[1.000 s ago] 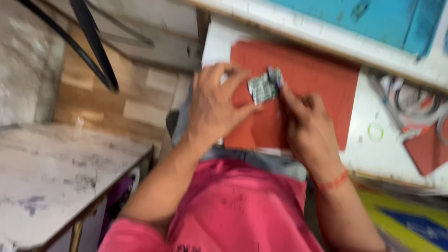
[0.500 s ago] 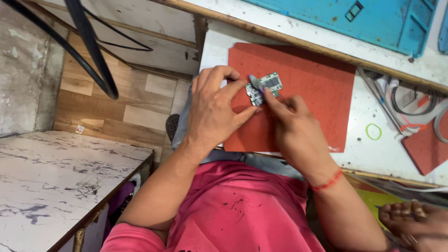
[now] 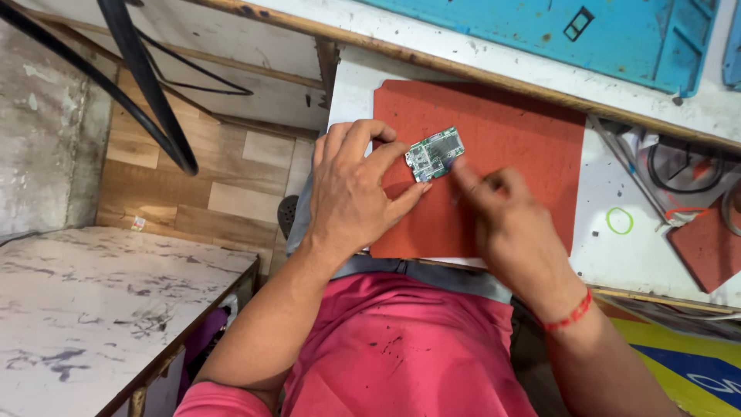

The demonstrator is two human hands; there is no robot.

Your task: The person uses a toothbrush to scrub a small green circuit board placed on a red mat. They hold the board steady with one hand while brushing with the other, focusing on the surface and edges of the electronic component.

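Over the red mat, left hand pinches circuit board edge.

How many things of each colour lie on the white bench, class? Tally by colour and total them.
Red: 2, the big mat and the small mat
Green: 2, the circuit board and the ring
Total: 4

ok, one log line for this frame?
left hand: pinches circuit board | right hand: fingertip by board edge, blurred | board over red mat
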